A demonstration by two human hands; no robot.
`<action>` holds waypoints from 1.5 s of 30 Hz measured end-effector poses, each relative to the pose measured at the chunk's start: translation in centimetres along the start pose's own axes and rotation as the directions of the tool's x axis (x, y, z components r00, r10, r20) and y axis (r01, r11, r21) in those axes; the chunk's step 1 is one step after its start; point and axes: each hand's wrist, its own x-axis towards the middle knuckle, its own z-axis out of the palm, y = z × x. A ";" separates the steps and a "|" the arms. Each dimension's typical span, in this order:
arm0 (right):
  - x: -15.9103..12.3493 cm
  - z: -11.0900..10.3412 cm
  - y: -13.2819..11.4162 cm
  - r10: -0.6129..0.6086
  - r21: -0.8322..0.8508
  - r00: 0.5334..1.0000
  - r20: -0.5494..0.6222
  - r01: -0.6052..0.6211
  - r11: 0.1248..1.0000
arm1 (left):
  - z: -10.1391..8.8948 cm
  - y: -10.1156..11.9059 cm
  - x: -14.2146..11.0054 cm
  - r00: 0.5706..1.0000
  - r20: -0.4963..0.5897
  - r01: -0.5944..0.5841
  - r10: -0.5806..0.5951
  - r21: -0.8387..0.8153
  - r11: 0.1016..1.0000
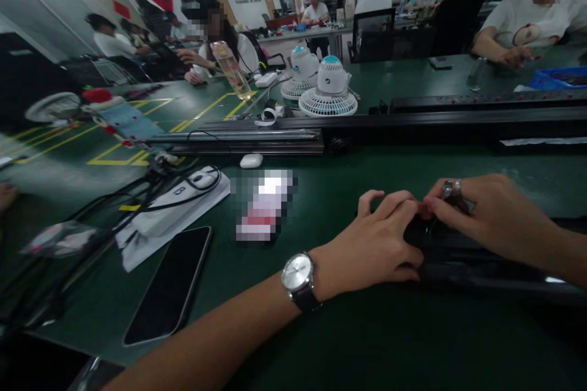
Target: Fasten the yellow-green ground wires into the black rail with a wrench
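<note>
My left hand (pixel 373 247), with a silver-faced watch (pixel 298 272) on its wrist, reaches in from the lower left, its fingers bent together. Its fingertips meet those of my right hand (pixel 488 214), which wears rings and pinches with thumb and forefinger. Something small and shiny shows between the two hands, but its kind cannot be made out. Just below them lies a dark, glossy black item (pixel 477 266), partly covered by my hands. My left thumb rests at its left end.
Left of my hands lie a blurred-out phone-like device (pixel 261 211), a black-screened phone (pixel 169 287), a white earbud case (pixel 251 161) and a white power strip (pixel 169 201) with tangled cables. Black rails (pixel 435 125) cross behind, with white fans (pixel 328 88) beyond. Several people sit around.
</note>
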 end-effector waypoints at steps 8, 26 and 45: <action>0.1 -0.4 0.4 0.056 0.030 0.995 0.088 -0.059 0.998 | -0.8 0.2 -0.3 0.998 0.006 -0.060 0.060 0.061 0.996; 0.1 0.2 0.3 0.069 0.166 0.968 0.243 -0.111 0.980 | -1.6 0.4 0.5 0.950 0.126 -0.311 0.285 0.305 0.900; 0.2 -0.2 0.3 0.001 0.203 0.971 0.241 -0.051 0.978 | -1.3 0.1 2.2 0.852 0.207 -0.523 0.481 0.357 0.774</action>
